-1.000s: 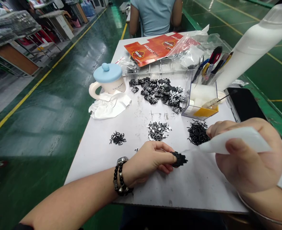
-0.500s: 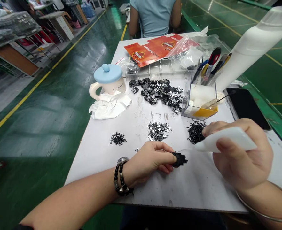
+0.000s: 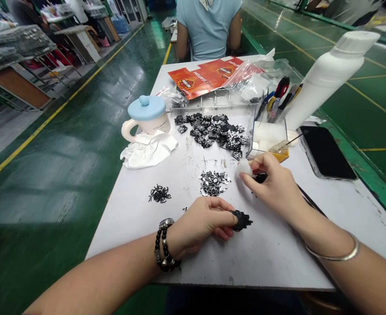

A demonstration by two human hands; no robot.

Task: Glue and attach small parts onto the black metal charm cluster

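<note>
My left hand (image 3: 209, 218) is closed on a small black plastic part (image 3: 243, 221) with a stepped edge, pinched between thumb and fingers just above the table. My right hand (image 3: 271, 179) is closed round a white squeeze bottle (image 3: 244, 169), whose rounded end shows; its tip is hidden. Behind and under that hand, a pile of thin black bent pieces (image 3: 260, 177) is mostly covered. Between the hands and farther back lies a heap of small silvery metal pieces (image 3: 213, 183). Another little pile of black bent pieces (image 3: 159, 193) sits to the left.
At the back is a larger heap of black and silver parts (image 3: 212, 131). A lidded mug (image 3: 149, 116) and crumpled white cloth (image 3: 149, 149) stand left. Rightward are a clear pen holder (image 3: 268, 135), a white bottle (image 3: 327, 83) and a phone (image 3: 327, 152). A seated person (image 3: 209, 30) is ahead.
My right hand has moved left and away from me, turning the squeeze bottle so its end shows. My left hand keeps the black plastic part in nearly the same place.
</note>
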